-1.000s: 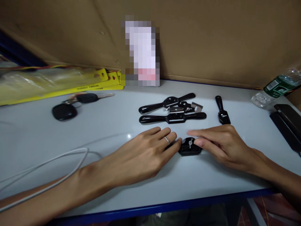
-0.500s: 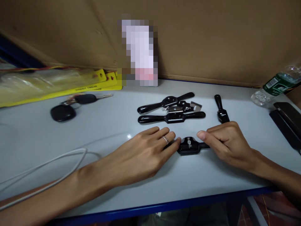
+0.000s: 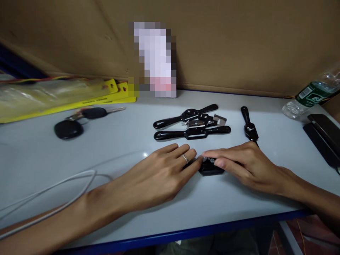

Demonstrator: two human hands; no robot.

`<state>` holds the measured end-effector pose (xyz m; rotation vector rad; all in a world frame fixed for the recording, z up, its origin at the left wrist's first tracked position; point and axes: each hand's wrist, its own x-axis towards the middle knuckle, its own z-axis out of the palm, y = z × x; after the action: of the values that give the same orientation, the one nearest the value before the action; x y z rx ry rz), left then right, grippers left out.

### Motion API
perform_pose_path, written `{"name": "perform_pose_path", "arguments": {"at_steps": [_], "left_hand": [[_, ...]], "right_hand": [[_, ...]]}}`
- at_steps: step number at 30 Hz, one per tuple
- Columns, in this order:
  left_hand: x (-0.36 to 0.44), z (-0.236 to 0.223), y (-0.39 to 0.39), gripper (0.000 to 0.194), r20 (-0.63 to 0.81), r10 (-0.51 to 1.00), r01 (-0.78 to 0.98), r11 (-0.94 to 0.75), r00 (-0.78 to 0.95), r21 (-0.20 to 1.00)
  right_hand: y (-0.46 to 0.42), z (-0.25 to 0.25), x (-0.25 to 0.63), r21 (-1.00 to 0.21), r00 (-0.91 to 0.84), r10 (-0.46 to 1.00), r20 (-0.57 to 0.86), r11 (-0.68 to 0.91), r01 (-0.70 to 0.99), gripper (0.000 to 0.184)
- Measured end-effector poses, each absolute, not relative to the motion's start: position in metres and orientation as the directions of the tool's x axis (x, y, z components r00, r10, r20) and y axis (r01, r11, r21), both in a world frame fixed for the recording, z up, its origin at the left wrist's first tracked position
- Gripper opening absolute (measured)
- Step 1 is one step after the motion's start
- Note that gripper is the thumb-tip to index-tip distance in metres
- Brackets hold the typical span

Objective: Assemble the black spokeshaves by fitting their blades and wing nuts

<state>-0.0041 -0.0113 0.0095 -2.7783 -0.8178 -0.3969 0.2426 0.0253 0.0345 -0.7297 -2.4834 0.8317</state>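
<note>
A black spokeshave [image 3: 211,171] lies on the table in front of me. My left hand [image 3: 170,170], with a ring on one finger, is closed over its left handle, which is mostly hidden. My right hand [image 3: 249,166] reaches over the spokeshave's body and covers the right handle. Its index fingertip touches the upper left of the body, close to my left index finger, and its thumb presses at the right side by the small silver screw. Behind my right hand rests another spokeshave [image 3: 250,130], set at a slant.
Farther back lie two spokeshave bodies [image 3: 195,133] with loose metal parts [image 3: 198,123] between them. Keys [image 3: 94,112] and yellow packaging [image 3: 117,95] are at left, with a white cable [image 3: 90,172] by my left forearm. A bottle [image 3: 309,95] and a black case [image 3: 324,132] stand right.
My right hand has moved left from the spokeshave's right handle onto its body, with the index finger now stretched across the top. My left hand has stayed in place.
</note>
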Motion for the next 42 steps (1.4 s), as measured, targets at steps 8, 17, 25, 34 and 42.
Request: {"name": "perform_pose_path", "arguments": {"at_steps": [8, 17, 25, 34, 42], "left_hand": [[-0.005, 0.01, -0.012, 0.021, 0.312, 0.495, 0.555, -0.819, 0.811, -0.145], [-0.005, 0.009, -0.012, 0.021, 0.303, 0.49, 0.55, -0.819, 0.817, -0.16], [-0.005, 0.009, -0.011, 0.021, 0.294, 0.494, 0.549, -0.823, 0.818, -0.146], [-0.004, 0.01, -0.011, 0.021, 0.32, 0.486, 0.552, -0.818, 0.813, -0.161], [-0.005, 0.011, -0.011, 0.021, 0.309, 0.492, 0.551, -0.822, 0.814, -0.144]], "right_hand": [[0.025, 0.034, 0.241, -0.397, -0.692, 0.558, 0.458, 0.825, 0.402, 0.055], [0.026, 0.035, 0.243, -0.501, -0.734, 0.631, 0.252, 0.734, 0.459, 0.038], [0.029, 0.048, 0.25, -0.404, -0.801, 0.578, 0.153, 0.777, 0.483, 0.022], [0.031, 0.054, 0.255, -0.275, -0.84, 0.522, -0.15, 0.794, 0.542, 0.03], [0.031, 0.052, 0.255, -0.279, -0.846, 0.517, -0.131, 0.8, 0.532, 0.026]]}}
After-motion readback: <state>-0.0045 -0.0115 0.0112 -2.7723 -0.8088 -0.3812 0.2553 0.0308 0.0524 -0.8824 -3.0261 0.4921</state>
